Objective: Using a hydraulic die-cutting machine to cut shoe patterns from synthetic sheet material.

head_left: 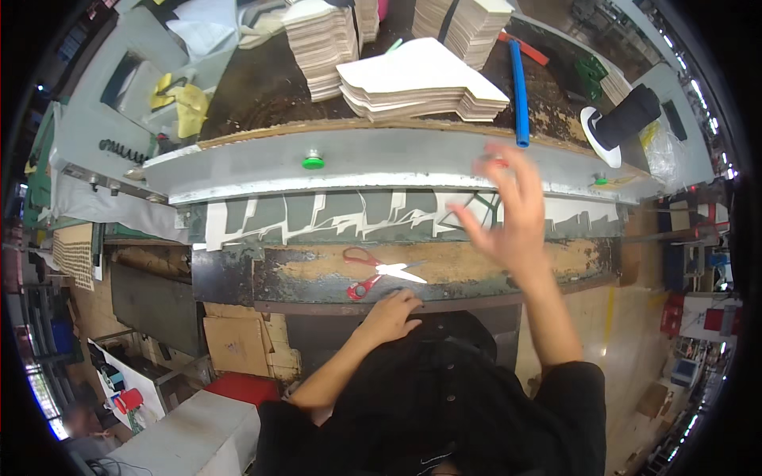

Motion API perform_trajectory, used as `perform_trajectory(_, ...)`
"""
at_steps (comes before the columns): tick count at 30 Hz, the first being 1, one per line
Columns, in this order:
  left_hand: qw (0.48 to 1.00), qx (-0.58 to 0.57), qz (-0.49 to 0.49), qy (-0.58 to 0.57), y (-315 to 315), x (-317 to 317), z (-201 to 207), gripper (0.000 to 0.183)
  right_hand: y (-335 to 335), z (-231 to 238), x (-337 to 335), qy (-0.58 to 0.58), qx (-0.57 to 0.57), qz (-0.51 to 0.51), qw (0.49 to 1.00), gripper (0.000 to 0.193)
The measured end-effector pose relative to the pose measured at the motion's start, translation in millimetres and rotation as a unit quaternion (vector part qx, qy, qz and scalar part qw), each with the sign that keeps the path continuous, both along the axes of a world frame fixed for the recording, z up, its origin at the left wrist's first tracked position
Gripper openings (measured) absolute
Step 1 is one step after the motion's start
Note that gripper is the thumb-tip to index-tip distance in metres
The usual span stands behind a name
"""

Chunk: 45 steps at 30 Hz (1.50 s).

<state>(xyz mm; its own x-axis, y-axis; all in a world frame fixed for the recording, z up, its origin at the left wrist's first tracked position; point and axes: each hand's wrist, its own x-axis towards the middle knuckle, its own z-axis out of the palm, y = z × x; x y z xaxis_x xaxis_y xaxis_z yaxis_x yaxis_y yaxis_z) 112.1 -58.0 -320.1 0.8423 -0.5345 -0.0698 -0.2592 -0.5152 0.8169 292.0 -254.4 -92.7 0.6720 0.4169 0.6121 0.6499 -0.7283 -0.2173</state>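
Note:
My right hand [514,218] is raised over the right part of the bench, thumb and fingers apart, nothing visible in it. Its slightly blurred fingertips are in front of the grey metal beam [373,165], close to a small red part [498,163] that they partly cover. At the bench's front edge rests my left hand [389,317], empty, with its thumb apart from loosely bent fingers. Just beyond it lie red-handled scissors [361,255], blades spread, on the worn bench top [460,262]. Under the beam, a white sheet with cut-out shapes [298,228] covers a dark green surface.
Behind the beam stand stacks of cut pale sheets [323,49] and a loose pile with a white top [425,75]. A blue tube [520,95] leans there, near a black roll [629,117]. Green knobs [313,161] sit on the beam. Cardboard [238,345] is at lower left.

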Motion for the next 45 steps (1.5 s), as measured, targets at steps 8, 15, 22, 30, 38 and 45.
perform_trajectory(8,0.992,0.035,0.115,-0.035,-34,-26,-9,0.052,-126,-211,-34,0.233,-0.055,-0.260,0.935,0.060)
perform_trajectory(15,0.983,0.070,0.169,0.019,-53,-38,-4,0.042,-171,-251,-51,0.305,-0.008,-0.128,0.944,0.054)
perform_trajectory(22,0.961,0.094,0.260,-0.028,-73,16,-22,0.021,-192,-214,-11,0.468,-0.135,-0.025,0.873,0.080)
perform_trajectory(30,0.964,0.022,0.245,-0.100,-129,60,-43,0.016,-200,-297,44,0.284,-0.223,0.370,0.856,0.043)
perform_trajectory(38,0.859,-0.160,0.486,0.000,-159,18,-63,0.041,-193,-319,-81,0.295,0.092,0.212,0.927,0.031)
perform_trajectory(45,0.930,-0.208,0.298,-0.056,-189,16,-5,0.071,-158,-288,-143,0.445,0.475,0.143,0.745,0.040)
